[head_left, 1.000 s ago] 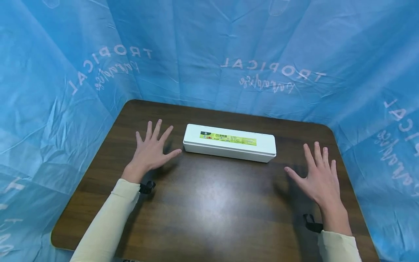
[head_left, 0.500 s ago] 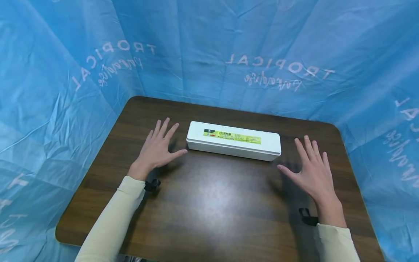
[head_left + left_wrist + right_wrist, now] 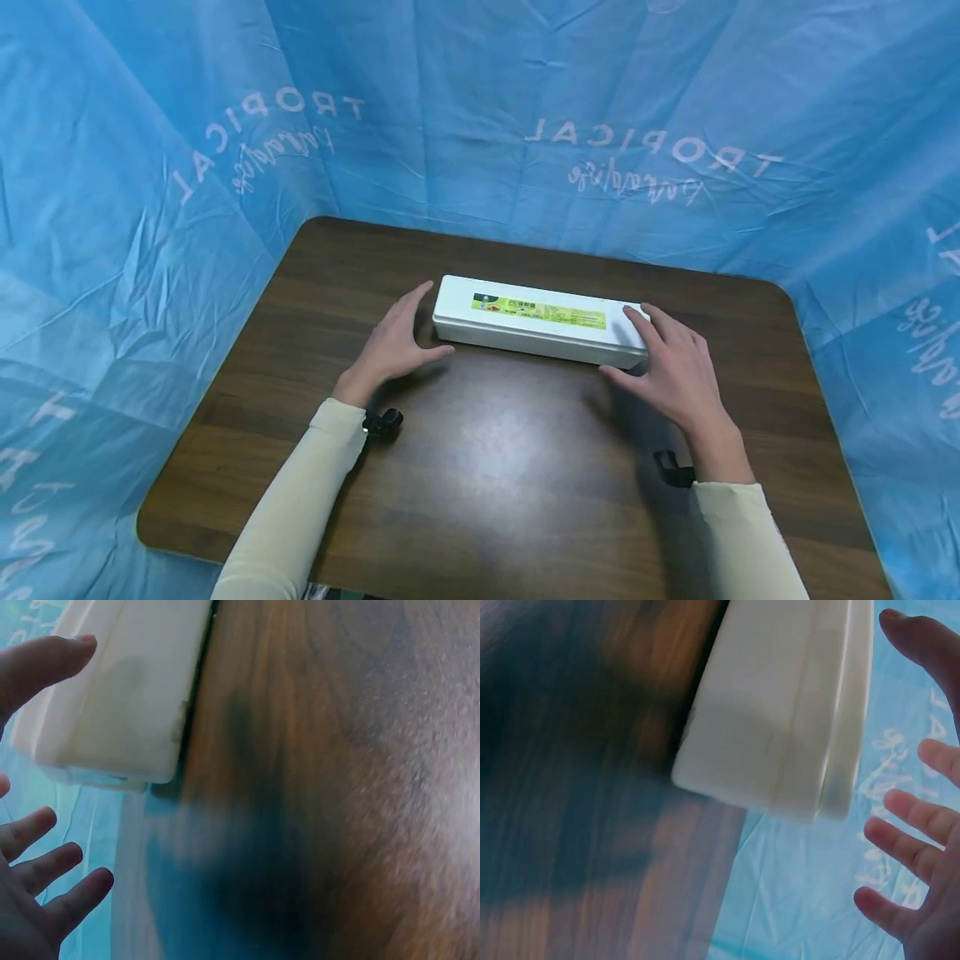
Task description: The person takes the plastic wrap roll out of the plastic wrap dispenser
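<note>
A long white lidded box point(image 3: 525, 340) with a green and yellow label point(image 3: 538, 312) lies across the table in the head view. My left hand point(image 3: 393, 343) is at its left end, thumb and fingers spread, with nothing held. Over the right end hovers my right hand point(image 3: 675, 367), also spread, its fingers overlapping the box's corner in the head view. In the left wrist view the box end point(image 3: 120, 727) sits beside the thumb. The right wrist view shows a gap between the fingers and the box end point(image 3: 757, 735).
The brown wooden table point(image 3: 480, 483) has rounded corners. A blue printed curtain point(image 3: 465, 150) hangs around its back and sides. Black straps with cameras, such as the left wrist camera point(image 3: 382, 422), sit at both wrists.
Both hands have moved inward toward the ends of the box, the right hand farther to the left. The head view has shifted slightly; the box stays on the table.
</note>
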Action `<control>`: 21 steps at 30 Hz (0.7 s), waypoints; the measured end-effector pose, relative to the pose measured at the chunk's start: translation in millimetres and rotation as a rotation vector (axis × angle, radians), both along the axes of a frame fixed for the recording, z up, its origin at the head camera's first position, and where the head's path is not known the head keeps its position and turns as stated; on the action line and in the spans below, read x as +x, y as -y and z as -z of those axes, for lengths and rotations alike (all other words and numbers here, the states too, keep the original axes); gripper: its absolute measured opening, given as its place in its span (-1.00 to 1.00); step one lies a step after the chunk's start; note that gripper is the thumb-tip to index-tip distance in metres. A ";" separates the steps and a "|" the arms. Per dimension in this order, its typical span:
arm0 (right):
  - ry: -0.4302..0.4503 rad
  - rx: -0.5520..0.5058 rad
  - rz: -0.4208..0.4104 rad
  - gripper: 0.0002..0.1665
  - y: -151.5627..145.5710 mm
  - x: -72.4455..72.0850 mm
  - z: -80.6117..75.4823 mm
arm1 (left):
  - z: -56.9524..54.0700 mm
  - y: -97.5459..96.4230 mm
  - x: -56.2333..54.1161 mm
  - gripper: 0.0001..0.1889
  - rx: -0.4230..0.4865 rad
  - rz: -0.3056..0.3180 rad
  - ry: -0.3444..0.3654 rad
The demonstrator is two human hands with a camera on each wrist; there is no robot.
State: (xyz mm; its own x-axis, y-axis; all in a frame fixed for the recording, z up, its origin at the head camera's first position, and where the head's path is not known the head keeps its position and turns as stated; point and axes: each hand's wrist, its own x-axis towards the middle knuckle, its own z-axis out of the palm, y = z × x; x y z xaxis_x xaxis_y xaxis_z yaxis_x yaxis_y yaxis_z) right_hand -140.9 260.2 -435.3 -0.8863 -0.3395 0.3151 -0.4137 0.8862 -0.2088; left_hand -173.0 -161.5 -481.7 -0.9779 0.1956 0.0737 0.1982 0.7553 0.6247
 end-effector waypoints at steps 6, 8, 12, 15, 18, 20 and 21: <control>0.033 0.028 -0.012 0.20 11.5 -6.1 2.2 | 16.6 -7.2 -4.4 0.26 0.082 -0.026 0.032; 0.035 0.042 -0.029 0.20 16.4 -9.3 3.1 | 22.1 -9.0 -7.2 0.31 0.107 -0.038 0.050; 0.036 0.060 -0.067 0.17 29.1 -17.7 3.1 | 28.6 -14.9 -12.5 0.33 0.135 -0.044 0.076; 0.030 0.067 -0.096 0.15 38.8 -23.9 1.8 | 30.2 -19.6 -16.4 0.28 0.156 -0.038 0.074; 0.038 0.073 -0.115 0.15 47.5 -28.3 0.1 | 31.2 -23.0 -20.4 0.23 0.175 -0.038 0.059; 0.044 0.075 -0.120 0.15 51.9 -30.6 0.9 | 32.6 -24.3 -22.8 0.23 0.189 -0.042 0.056; 0.047 0.074 -0.122 0.15 53.8 -31.7 1.8 | 33.0 -24.7 -23.7 0.24 0.196 -0.041 0.055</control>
State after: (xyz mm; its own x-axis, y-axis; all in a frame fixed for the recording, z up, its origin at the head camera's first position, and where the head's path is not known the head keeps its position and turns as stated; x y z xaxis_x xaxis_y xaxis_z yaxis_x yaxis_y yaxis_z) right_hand -172.6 206.4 -437.1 -0.8503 -0.4661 0.2444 -0.5103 0.8439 -0.1659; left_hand -196.7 -136.8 -514.7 -0.9884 0.1424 0.0524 0.1309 0.6254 0.7693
